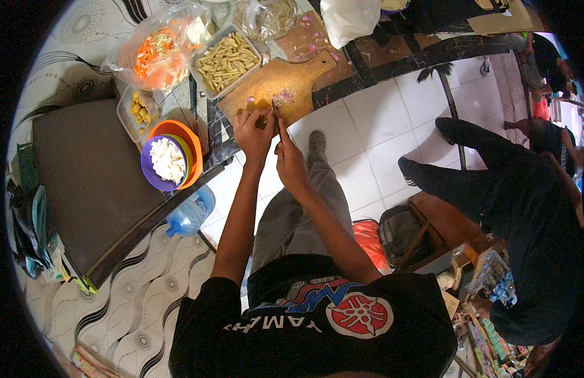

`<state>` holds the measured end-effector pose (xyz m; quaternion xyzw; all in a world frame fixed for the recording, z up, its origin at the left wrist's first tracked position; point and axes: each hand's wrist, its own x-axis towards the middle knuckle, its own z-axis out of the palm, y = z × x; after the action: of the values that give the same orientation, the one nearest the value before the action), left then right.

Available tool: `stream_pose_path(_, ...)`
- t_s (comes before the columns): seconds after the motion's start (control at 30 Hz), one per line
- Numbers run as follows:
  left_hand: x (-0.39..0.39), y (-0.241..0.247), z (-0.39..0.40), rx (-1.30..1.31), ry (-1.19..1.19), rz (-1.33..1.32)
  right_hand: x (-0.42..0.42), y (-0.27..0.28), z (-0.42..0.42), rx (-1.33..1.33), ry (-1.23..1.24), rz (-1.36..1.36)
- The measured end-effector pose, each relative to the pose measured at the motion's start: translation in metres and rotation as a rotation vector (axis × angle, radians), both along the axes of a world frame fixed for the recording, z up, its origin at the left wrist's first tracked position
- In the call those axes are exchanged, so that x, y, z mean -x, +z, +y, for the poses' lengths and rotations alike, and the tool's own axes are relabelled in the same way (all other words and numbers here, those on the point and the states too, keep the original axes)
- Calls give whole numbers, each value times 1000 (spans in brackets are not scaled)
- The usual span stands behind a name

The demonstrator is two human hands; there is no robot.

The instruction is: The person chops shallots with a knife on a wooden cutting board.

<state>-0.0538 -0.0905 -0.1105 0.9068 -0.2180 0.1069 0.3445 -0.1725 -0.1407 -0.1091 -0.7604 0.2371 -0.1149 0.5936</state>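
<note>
A wooden cutting board (299,78) with a holed handle lies at the table's edge. Small chopped pieces of shallot (283,96) are scattered on it. My right hand (292,163) grips a knife (276,113), its blade pointing away from me over the near part of the board. Just left of the blade, my left hand (254,130) is bent with its fingertips drawn together at the board. Whatever those fingers hold is too small and shaded to make out.
Beyond the board stand a plastic tub of cut potato sticks (225,64) and a bag of shredded carrot and cabbage (154,52). Stacked bowls (197,156) with white slices (168,160) sit left. Right, a person in dark clothes (523,189) stretches their legs. A water jug (192,212) lies below.
</note>
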Motion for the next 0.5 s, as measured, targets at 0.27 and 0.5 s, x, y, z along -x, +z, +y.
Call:
stream_pose_path(0.27,0,0,4,-20,-32,14,-5,-1,16,10,-69,3)
stream_pose_path(0.5,1,2,4,7,-34,21,-5,-1,17,-17,-83,23)
